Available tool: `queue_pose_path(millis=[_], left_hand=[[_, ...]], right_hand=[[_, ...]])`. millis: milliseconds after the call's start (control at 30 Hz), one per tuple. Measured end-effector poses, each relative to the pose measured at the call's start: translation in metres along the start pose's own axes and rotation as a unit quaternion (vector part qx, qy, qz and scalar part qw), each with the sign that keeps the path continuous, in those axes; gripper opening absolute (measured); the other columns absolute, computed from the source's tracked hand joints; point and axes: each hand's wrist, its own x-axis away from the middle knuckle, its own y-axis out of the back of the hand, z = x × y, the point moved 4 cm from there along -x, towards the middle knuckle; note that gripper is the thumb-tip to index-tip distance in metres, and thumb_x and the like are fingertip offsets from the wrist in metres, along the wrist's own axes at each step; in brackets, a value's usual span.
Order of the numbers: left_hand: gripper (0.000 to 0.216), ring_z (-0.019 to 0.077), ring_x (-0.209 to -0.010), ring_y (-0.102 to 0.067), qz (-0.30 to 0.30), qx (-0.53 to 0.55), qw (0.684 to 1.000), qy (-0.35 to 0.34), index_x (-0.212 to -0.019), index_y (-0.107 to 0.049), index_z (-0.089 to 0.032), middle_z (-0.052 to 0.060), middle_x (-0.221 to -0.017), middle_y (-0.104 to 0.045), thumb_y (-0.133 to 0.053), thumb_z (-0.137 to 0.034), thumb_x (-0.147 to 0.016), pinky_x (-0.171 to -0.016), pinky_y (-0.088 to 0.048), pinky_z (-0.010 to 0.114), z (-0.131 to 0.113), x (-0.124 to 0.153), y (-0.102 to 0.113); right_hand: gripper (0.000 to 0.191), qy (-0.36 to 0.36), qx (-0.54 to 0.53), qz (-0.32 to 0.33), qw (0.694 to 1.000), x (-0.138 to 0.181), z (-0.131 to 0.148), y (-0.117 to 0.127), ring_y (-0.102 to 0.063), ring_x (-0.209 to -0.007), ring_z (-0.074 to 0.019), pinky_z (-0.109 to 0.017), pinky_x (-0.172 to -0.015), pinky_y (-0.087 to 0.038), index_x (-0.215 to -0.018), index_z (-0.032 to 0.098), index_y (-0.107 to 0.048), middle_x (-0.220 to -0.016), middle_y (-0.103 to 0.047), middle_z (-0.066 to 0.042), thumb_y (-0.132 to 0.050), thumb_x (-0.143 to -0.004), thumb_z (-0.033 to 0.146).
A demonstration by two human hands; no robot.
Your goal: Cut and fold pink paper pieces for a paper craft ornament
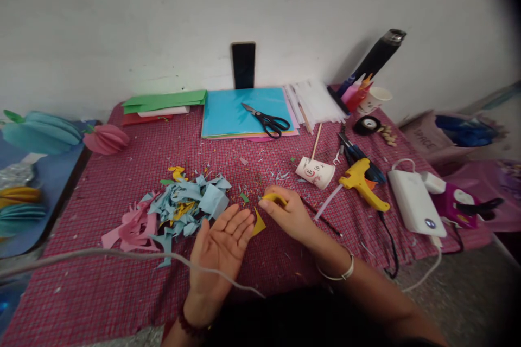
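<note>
My left hand [223, 244] is held palm up over the table, its fingers spread and nothing lying in it. Between the thumb and fingers of my right hand [287, 214] is a curved piece of yellow paper [275, 197]. Below and between the two hands, a yellow paper scrap [259, 224] lies on the red checked cloth [134, 282]. Just left of my left hand is a heap of light blue paper scraps [191, 200], mixed with yellow bits. Pink paper offcuts [132, 227] lie beside that heap.
Black scissors [266, 120] rest on blue paper sheets [223, 114] at the back. A paper cup [315, 172] lies tipped near a yellow glue gun [364, 184] and a white power bank [417, 203]. A pale cable [163, 255] crosses the foreground. Paper pumpkins [106, 139] sit at left.
</note>
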Motion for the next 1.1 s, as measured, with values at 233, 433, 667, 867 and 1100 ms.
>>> queue_pose_path(millis=[233,433,667,867,1100], left_hand=[[0.042,0.0207,-0.105,-0.068,-0.042,-0.069,0.995,-0.058,-0.106,-0.073,-0.013,0.012,-0.109,-0.074,-0.045,-0.042,-0.096,-0.098,-0.051,0.031,0.001,-0.005,-0.002],[0.045,0.026,-0.107,-0.065,-0.052,-0.17,0.979,-0.103,-0.117,-0.067,-0.022,0.01,-0.145,-0.05,-0.062,-0.05,-0.083,-0.098,-0.05,0.038,0.001,-0.001,-0.01],[0.047,0.0263,-0.11,-0.063,-0.046,-0.189,0.977,-0.092,-0.118,-0.066,-0.022,0.012,-0.144,-0.05,-0.061,-0.053,-0.083,-0.101,-0.047,0.038,0.004,0.001,-0.01],[0.035,0.0259,-0.108,-0.064,-0.049,-0.227,0.97,-0.067,-0.111,-0.068,-0.025,0.009,-0.124,-0.066,-0.064,-0.047,-0.084,-0.098,-0.048,0.04,0.004,0.0,-0.013],[0.031,0.0218,-0.072,-0.065,0.048,-0.471,0.881,-0.014,-0.086,-0.075,-0.021,0.005,-0.07,-0.064,-0.067,-0.051,-0.082,-0.065,-0.051,0.031,-0.025,0.038,-0.048]], right_hand=[[0.015,-0.054,-0.075,0.088,0.992,0.006,-0.003,-0.017,-0.049,-0.063,-0.012,-0.025,-0.056,-0.039,-0.08,0.02,-0.057,-0.07,-0.055,0.003,-0.066,-0.078,0.031],[0.025,-0.041,-0.067,0.069,0.995,0.008,-0.012,-0.02,-0.043,-0.06,-0.0113,-0.024,-0.055,-0.035,-0.072,0.021,-0.05,-0.064,-0.046,0.004,-0.065,-0.081,0.039],[0.024,-0.016,-0.082,0.034,0.996,0.011,-0.012,-0.022,-0.042,-0.058,-0.0113,-0.024,-0.055,-0.035,-0.068,0.021,-0.049,-0.062,-0.045,0.005,-0.066,-0.08,0.035],[0.031,-0.027,-0.104,-0.024,0.994,0.009,-0.015,-0.016,-0.038,-0.054,-0.0098,-0.024,-0.051,-0.031,-0.063,0.02,-0.048,-0.058,-0.042,0.006,-0.068,-0.079,0.038],[0.04,-0.074,-0.221,-0.085,0.969,0.001,-0.029,-0.006,-0.036,-0.046,-0.0086,-0.024,-0.048,-0.029,-0.064,0.021,-0.046,-0.051,-0.043,0.008,-0.066,-0.084,0.049]])
